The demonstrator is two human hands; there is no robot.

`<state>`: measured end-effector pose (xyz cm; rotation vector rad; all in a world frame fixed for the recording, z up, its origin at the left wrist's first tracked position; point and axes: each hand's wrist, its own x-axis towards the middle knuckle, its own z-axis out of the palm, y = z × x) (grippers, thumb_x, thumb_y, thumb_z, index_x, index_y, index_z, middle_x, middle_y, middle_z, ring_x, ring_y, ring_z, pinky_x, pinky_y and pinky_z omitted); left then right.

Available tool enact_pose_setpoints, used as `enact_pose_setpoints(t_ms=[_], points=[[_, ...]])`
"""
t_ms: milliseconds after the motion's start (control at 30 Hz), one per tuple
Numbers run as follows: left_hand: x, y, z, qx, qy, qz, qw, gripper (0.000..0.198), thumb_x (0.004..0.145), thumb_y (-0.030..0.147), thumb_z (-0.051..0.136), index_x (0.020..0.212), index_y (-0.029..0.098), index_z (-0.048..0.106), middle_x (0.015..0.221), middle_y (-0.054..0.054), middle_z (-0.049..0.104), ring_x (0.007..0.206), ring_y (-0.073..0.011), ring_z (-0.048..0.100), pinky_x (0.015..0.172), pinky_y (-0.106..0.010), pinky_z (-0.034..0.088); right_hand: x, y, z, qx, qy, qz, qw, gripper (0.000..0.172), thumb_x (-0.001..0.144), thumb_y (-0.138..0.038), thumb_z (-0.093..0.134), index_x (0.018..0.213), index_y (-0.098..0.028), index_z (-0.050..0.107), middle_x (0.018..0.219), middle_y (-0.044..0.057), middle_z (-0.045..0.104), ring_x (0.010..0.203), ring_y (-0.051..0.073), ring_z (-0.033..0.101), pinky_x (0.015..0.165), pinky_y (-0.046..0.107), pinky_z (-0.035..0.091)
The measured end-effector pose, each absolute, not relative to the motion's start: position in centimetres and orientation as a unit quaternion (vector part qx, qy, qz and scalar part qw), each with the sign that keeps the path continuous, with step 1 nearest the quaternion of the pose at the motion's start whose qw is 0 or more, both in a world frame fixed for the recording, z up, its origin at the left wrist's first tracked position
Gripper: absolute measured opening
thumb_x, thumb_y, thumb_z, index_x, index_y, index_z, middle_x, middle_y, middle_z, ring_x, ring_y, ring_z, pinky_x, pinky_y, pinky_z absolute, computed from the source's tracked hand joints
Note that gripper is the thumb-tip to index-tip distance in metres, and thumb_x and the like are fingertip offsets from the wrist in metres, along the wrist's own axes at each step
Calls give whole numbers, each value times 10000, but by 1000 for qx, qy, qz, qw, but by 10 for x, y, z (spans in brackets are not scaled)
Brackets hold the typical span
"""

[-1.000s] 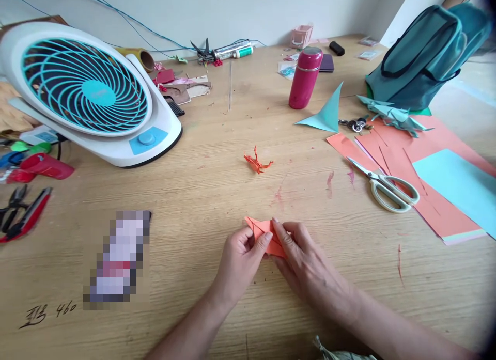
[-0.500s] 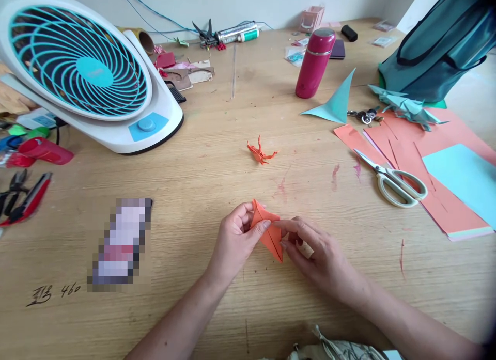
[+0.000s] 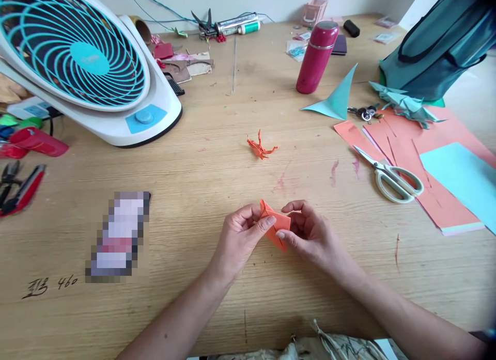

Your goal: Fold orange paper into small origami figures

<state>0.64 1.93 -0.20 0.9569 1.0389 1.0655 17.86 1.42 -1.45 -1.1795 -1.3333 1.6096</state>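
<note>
A small folded piece of orange paper (image 3: 282,223) is held just above the wooden table, near its front. My left hand (image 3: 245,233) pinches it from the left, thumb on top and fingers behind. From the right, my right hand (image 3: 313,233) has its thumb on the paper's lower right edge; the forefinger is bent above and some fingers are hidden behind the paper. A dark crease line runs down the lower part of the paper. Farther back on the table lies a small orange origami figure (image 3: 261,146) with thin, spiky limbs.
At the right, white-handled scissors (image 3: 399,180) rest on orange paper sheets (image 3: 445,205) beside a light blue sheet (image 3: 461,169). A teal folded paper (image 3: 337,102), magenta bottle (image 3: 316,58) and teal bag (image 3: 430,50) stand behind. Left are a fan (image 3: 151,117) and a blurred-out phone (image 3: 120,236).
My right hand has shifted its grip, and a flap of the orange paper now stands out squarely to the right. The view has tilted slightly; the table objects stay put.
</note>
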Motion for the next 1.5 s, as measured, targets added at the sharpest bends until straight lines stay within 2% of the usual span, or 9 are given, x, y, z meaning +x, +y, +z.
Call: enact_pose_setpoints(t_ms=[100, 200, 367, 733, 900, 1033, 1133, 1267, 1500], points=[[9, 17, 1, 429, 440, 462, 639, 205, 842, 281, 747, 691, 161, 678, 708, 16, 579, 706, -101, 499, 690, -215, 424, 179, 15, -12, -465, -588, 575, 327, 237, 874, -370, 727, 867, -195, 568, 693, -34, 531, 602, 109, 448, 534, 231, 342], [8, 17, 1, 450, 450, 467, 613, 126, 843, 276, 750, 766, 178, 745, 772, -7, 630, 763, -123, 557, 717, -231, 450, 180, 14, -11, -452, -658, 511, 319, 306, 932, -297, 643, 678, -177, 522, 664, -26, 485, 608, 104, 424, 554, 240, 323], [3, 17, -3, 477, 468, 480, 568, 71, 839, 274, 765, 837, 219, 809, 838, -24, 700, 816, -144, 637, 734, -240, 478, 179, 10, -13, -442, -715, 446, 308, 174, 918, -176, 605, 747, -178, 575, 685, -26, 485, 609, 103, 435, 566, 241, 316], [-1, 21, 0, 394, 452, 510, 616, 154, 880, 371, 723, 921, 256, 817, 891, -18, 757, 864, -133, 639, 806, -235, 472, 180, 10, -12, -462, -675, 507, 271, 347, 936, -331, 604, 666, -191, 438, 629, -43, 403, 582, 96, 366, 528, 241, 269], [-4, 23, 2, 415, 461, 427, 658, 299, 935, 434, 631, 1131, 234, 737, 1006, -39, 744, 878, -147, 644, 792, -255, 475, 182, 15, -9, -469, -577, 601, 292, 424, 937, -528, 561, 706, -180, 486, 637, -39, 393, 578, 95, 331, 514, 238, 261], [1, 23, 0, 483, 467, 376, 638, 204, 879, 354, 693, 905, 154, 722, 885, -38, 713, 819, -154, 620, 779, -260, 479, 185, 19, -7, -463, -558, 621, 298, 488, 959, -596, 492, 708, -177, 499, 652, -27, 432, 598, 104, 373, 549, 240, 324], [2, 24, -2, 472, 493, 397, 614, 194, 883, 335, 667, 827, 149, 660, 822, -23, 677, 772, -141, 602, 738, -248, 473, 187, 18, -5, -444, -566, 618, 317, 404, 1011, -526, 435, 860, -179, 574, 760, 6, 553, 687, 137, 507, 641, 255, 437], [0, 27, -3, 457, 509, 423, 594, 179, 886, 310, 648, 989, 172, 599, 838, -11, 671, 758, -136, 611, 724, -253, 476, 189, 13, -4, -426, -631, 542, 356, 308, 1005, -321, 515, 1305, -250, 502, 1044, 49, 649, 854, 166, 618, 778, 297, 513], [-1, 24, -4, 531, 538, 390, 525, 305, 910, 273, 612, 1181, 223, 483, 684, 68, 530, 628, -113, 509, 626, -235, 413, 191, 12, -7, -422, -745, 386, 343, 353, 959, -129, 524, 1288, -257, 532, 972, 36, 613, 818, 157, 595, 760, 302, 509]])
